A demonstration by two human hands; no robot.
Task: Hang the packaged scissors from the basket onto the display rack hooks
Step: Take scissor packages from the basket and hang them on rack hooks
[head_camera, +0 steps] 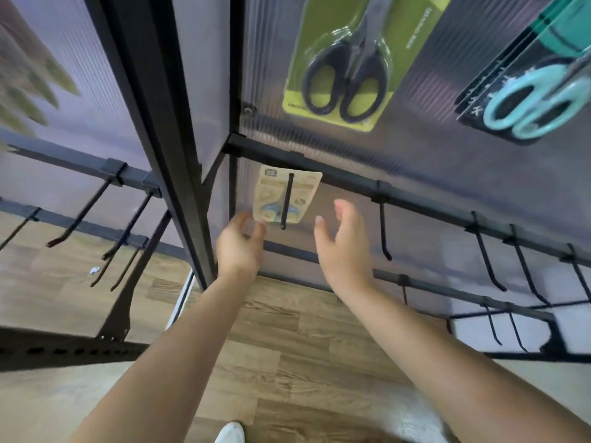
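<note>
From the head camera, a small beige cardboard pack of scissors with blue and yellow handles (pixel 281 199) hangs on a black metal hook (pixel 287 203) fixed to the dark horizontal rail of the display rack (pixel 335 175). The print on this pack is too blurred to read; only a dark square logo shows at its top left corner.

The left hand (pixel 240 247) sits just below the pack's lower left corner, fingers curled loosely, the fingertips at or very near the card edge; whether the grip actually pinches it cannot be told. The right hand (pixel 343 247) is spread wide, released, holding nothing, just right of the pack and apart from it.

Higher on the ribbed translucent back panel (pixel 431 148) hangs a lime-green card holding black-handled scissors (pixel 347 68); a line of grey writing runs up its right side but cannot be read. To its right, a black card with light turquoise-handled scissors (pixel 531 100) is cut off by the frame edge, its white lettering smeared by motion.

More bare black hooks (pixel 385 233) run along the rail to the right, and others (pixel 81 215) on the neighbouring panel to the left. Something pale green and blurred (pixel 32 87) fills the upper left corner, unidentifiable.

Below lies a wood-plank floor (pixel 287 346); a white shoe tip (pixel 230 433) shows at the bottom edge.
</note>
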